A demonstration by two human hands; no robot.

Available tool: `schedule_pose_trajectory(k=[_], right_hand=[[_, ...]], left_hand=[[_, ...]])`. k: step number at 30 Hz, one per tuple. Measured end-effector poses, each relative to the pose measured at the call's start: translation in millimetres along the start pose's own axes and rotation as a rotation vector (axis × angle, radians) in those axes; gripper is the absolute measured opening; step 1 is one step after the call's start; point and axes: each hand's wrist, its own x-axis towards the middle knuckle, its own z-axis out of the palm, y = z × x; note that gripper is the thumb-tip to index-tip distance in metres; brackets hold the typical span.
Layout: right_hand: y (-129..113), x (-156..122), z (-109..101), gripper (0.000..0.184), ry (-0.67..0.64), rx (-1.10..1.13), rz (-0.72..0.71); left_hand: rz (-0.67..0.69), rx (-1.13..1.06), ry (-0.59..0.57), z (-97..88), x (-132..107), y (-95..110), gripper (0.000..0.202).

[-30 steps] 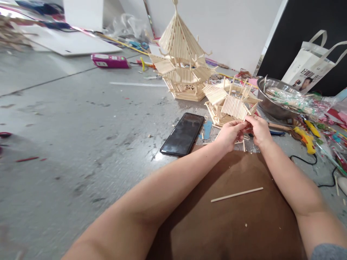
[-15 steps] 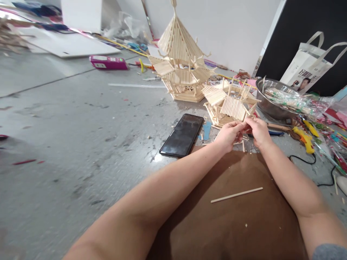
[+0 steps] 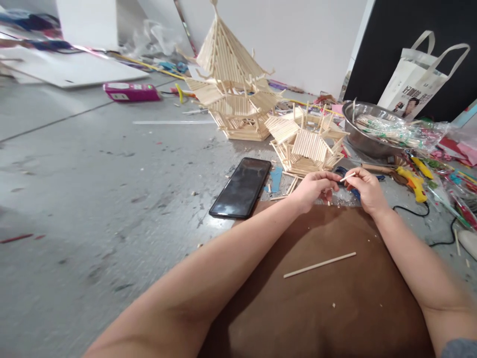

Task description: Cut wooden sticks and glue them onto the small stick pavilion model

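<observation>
My right hand (image 3: 365,188) pinches a short piece of wooden stick (image 3: 347,177) between thumb and fingertips. Close to its left end is my left hand (image 3: 318,189), fingers curled together; what they hold, if anything, is hidden. Behind both hands stands a small unroofed pavilion model (image 3: 311,144) built of thin sticks. A blue-handled tool (image 3: 355,193) lies partly hidden beneath my right hand. One longer wooden stick (image 3: 319,265) rests on the brown cloth (image 3: 357,308) between my forearms.
A black phone (image 3: 240,188) lies left of my hands. Farther back stands a taller stick pavilion (image 3: 238,107) with a pointed roof. To the right are a metal bowl (image 3: 367,141) of bagged sticks, a yellow glue gun (image 3: 415,183) with its cord, and a white bag (image 3: 419,82).
My hands have come apart slightly, and the short stick piece now shows in my right fingers. The blue-handled tool shows more. The whole view has shifted a little.
</observation>
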Motion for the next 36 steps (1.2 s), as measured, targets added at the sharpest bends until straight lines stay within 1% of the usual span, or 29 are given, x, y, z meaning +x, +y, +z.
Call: schedule_pose_trajectory(k=[2, 5, 8, 10, 13, 15, 16, 18, 19, 21, 23, 24, 25, 26, 27, 29, 32, 36], right_hand=[[2, -1, 1, 0.01, 0.033, 0.095, 0.055], [3, -4, 5, 0.013, 0.069, 0.246, 0.152], [3, -9, 10, 0.015, 0.063, 0.327, 0.235], [2, -12, 14, 0.015, 0.021, 0.383, 0.276], [1, -16, 21, 0.017, -0.104, 0.474, 0.292], [0, -18, 23, 0.022, -0.163, 0.48, 0.273], [-1, -18, 23, 0.024, -0.18, 0.445, 0.266], [-5, -17, 19, 0.033, -0.214, 0.279, 0.261], [-8, -16, 14, 0.038, -0.237, 0.131, 0.25], [-14, -13, 1, 0.047, -0.261, -0.294, 0.19], [-17, -8, -13, 0.043, -0.184, -0.871, 0.09], [-16, -6, -20, 0.042, -0.129, -1.123, 0.102], [-15, -4, -26, 0.043, -0.123, -1.309, 0.149], [-12, -1, -30, 0.045, -0.129, -1.434, 0.206], [-9, 1, -33, 0.047, -0.152, -1.507, 0.265], [-3, 4, -35, 0.05, -0.207, -1.553, 0.331], [2, 7, -36, 0.046, -0.228, -1.561, 0.343], [1, 8, -42, 0.045, -0.216, -1.51, 0.322]], left_hand=[[0.029, -0.005, 0.031, -0.3, 1, -2, 0.015], [0.127, 0.073, 0.065, 2.5, -1, -5, 0.018], [0.229, 0.145, 0.097, 6.7, -4, -5, 0.023], [0.258, 0.139, 0.122, 8.7, -5, -5, 0.024], [0.245, 0.064, 0.106, 11.2, -8, -4, 0.026], [0.262, 0.058, 0.096, 12.8, -9, -2, 0.026], [0.283, 0.08, 0.102, 13.4, -9, -2, 0.025], [0.336, 0.153, 0.134, 13.4, -10, -1, 0.024], [0.358, 0.194, 0.155, 12.8, -10, 0, 0.024], [0.382, 0.28, 0.184, 10.4, -9, 0, 0.024], [0.379, 0.373, 0.188, 7.1, -7, -1, 0.023], [0.37, 0.424, 0.185, 5.5, -5, -1, 0.023], [0.361, 0.474, 0.182, 4.1, -4, -2, 0.022], [0.353, 0.521, 0.181, 2.9, -3, -2, 0.022], [0.346, 0.558, 0.18, 2.1, -2, -2, 0.021], [0.335, 0.594, 0.178, 1.3, -1, -3, 0.019], [0.322, 0.597, 0.176, 0.5, 0, -5, 0.019], [0.301, 0.608, 0.183, -2.2, 2, -10, 0.024]])
